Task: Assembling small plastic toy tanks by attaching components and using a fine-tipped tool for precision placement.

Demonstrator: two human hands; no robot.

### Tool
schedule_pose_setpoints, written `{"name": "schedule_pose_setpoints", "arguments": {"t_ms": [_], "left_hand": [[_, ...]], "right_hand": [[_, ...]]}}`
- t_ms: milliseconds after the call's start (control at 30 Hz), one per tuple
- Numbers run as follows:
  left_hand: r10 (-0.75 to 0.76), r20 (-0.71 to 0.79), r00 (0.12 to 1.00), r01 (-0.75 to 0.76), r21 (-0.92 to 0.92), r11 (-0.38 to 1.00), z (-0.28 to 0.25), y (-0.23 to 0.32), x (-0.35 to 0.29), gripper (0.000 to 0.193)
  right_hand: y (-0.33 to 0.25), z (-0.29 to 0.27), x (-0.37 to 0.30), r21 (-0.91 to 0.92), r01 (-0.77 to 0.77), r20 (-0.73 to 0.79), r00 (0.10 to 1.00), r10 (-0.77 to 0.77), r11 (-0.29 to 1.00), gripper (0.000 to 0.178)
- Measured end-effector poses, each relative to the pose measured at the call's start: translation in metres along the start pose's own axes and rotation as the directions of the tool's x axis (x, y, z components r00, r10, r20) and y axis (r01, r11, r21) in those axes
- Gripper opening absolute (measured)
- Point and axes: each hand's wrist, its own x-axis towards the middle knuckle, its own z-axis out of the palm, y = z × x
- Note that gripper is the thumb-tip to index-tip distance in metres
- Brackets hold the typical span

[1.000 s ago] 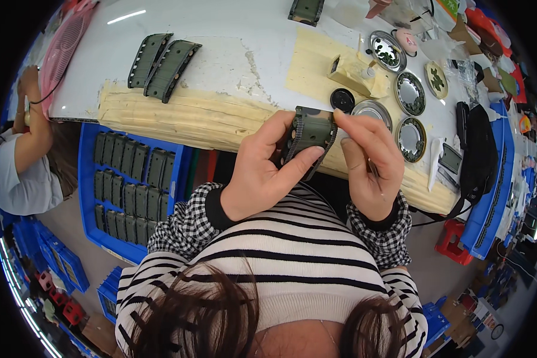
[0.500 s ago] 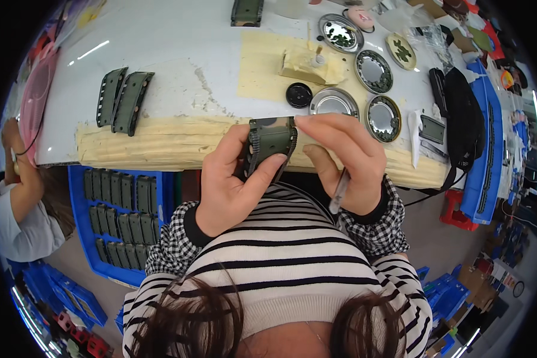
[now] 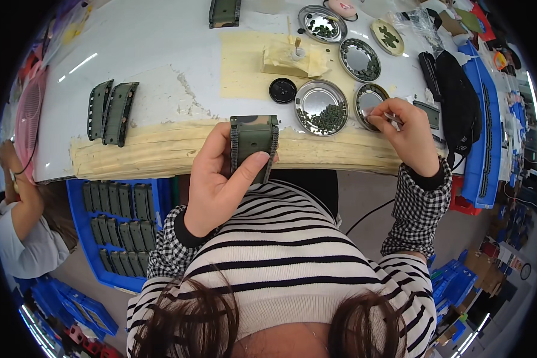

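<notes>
In my left hand [image 3: 221,185] is a curved green casing [image 3: 253,146] with ribbed side edges and a camouflage patch at its top; the thumb presses on its face and the fingers wrap behind. My right hand [image 3: 409,128] is over the right-hand round metal dish [image 3: 373,88], its fingertips down at the dish's near rim. Pinched in those fingers is a slim metal tool that looks like tweezers [image 3: 394,119]; its tip is hidden. Beside it, a larger metal dish [image 3: 321,89] holds many tiny dark green pieces.
More dishes of small green parts [image 3: 360,59] stand farther back, near a yellow block [image 3: 295,61] and a black lid [image 3: 282,90]. Two similar casings [image 3: 119,113] lie at left. A blue crate [image 3: 110,274] of casings is below the table edge. A black bag [image 3: 459,113] lies at right.
My right hand has left the casing and moved right to the dish, with the metal tool now held at its fingertips. My left hand still holds the casing, which is turned more upright.
</notes>
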Motion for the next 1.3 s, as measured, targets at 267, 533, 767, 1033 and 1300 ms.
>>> {"name": "schedule_pose_setpoints", "arguments": {"t_ms": [267, 533, 767, 1033, 1300], "left_hand": [[-0.041, -0.001, 0.999, 0.041, -0.017, 0.999, -0.002, 0.001, -0.003, 0.030], [-0.057, 0.012, 0.998, 0.057, -0.026, 0.998, -0.003, -0.001, -0.001, 0.031], [-0.021, 0.033, 0.999, 0.022, -0.047, 0.999, -0.005, -0.004, -0.003, 0.033], [-0.029, 0.059, 0.998, 0.029, -0.008, 1.000, -0.007, -0.004, 0.000, 0.045], [0.027, 0.062, 0.998, -0.019, -0.119, 0.993, -0.002, -0.002, -0.001, 0.026]], "right_hand": [[0.014, 0.011, 0.009, -0.072, 0.062, -0.137, 0.988, -0.071, 0.995, 0.017], [0.010, 0.009, 0.009, -0.045, 0.049, -0.172, 0.983, -0.056, 0.998, 0.013], [0.002, 0.013, 0.017, -0.162, 0.050, -0.086, 0.994, -0.065, 0.986, 0.015], [-0.023, 0.021, 0.002, 0.163, 0.237, -0.425, 0.893, -0.149, 0.958, 0.008], [-0.110, 0.060, -0.011, 0.052, 0.494, -0.351, 0.823, -0.448, 0.868, 0.024]]}}
